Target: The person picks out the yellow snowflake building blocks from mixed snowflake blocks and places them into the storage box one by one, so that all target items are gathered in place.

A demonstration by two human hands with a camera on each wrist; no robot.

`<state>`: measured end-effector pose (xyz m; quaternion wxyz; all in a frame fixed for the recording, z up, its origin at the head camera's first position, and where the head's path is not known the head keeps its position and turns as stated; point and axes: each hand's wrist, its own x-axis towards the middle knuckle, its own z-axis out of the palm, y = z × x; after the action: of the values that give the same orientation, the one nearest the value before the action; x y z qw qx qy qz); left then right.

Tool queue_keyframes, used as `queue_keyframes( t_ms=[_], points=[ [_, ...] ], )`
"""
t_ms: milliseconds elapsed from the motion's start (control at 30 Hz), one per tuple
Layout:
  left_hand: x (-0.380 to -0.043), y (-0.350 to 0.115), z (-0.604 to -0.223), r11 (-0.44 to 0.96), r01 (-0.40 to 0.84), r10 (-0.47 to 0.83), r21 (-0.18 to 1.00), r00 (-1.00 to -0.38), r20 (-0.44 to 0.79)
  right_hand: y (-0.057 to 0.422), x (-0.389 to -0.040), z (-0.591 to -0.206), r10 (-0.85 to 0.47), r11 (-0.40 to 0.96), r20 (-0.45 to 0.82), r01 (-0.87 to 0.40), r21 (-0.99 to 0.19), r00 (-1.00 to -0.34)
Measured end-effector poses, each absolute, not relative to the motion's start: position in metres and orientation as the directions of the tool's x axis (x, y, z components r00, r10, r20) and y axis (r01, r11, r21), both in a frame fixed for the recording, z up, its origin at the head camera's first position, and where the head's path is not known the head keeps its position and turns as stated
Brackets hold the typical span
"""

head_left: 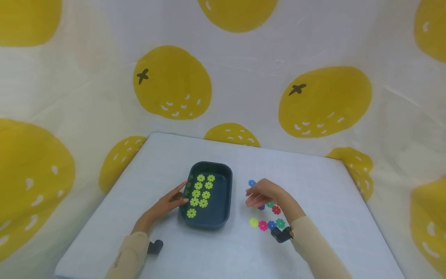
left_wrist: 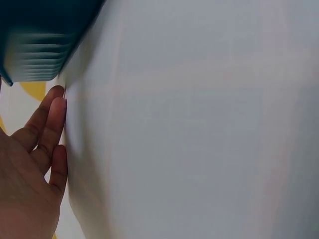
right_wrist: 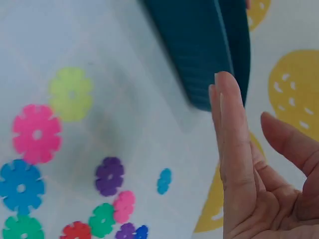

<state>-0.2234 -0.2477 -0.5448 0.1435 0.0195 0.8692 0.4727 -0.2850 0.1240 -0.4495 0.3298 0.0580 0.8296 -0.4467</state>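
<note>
A dark teal tray [head_left: 218, 199] lies on the table, with several yellow-green notched flower discs [head_left: 196, 193] in two rough columns along its left half. My left hand [head_left: 165, 203] is at the tray's left side, fingertips right at the rim; its fingers [left_wrist: 52, 124] extend beside the tray wall in the left wrist view. To the right of the tray, my right hand [head_left: 265, 192] hovers over loose flower discs, partly hiding them. Nothing shows between its fingers [right_wrist: 234, 144] and thumb in the right wrist view.
Near the right wrist lie a yellow disc [head_left: 253, 222], a pink disc [head_left: 263, 225], a blue disc [head_left: 271, 224] and a green disc [head_left: 280, 223]. A red disc [head_left: 276, 209] sits just behind. A fruit-patterned cloth [head_left: 244, 85] hangs around the white table [head_left: 313, 186].
</note>
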Motion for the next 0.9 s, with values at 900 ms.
queue_keyframes(
  t_ms=[900],
  points=[
    [-0.225,-0.245,-0.544,0.542,-0.162,0.135,0.824,-0.952,-0.276,0.184,-0.225,-0.548,-0.486,0.714,-0.004,-0.395,-0.578,-0.874]
  ],
)
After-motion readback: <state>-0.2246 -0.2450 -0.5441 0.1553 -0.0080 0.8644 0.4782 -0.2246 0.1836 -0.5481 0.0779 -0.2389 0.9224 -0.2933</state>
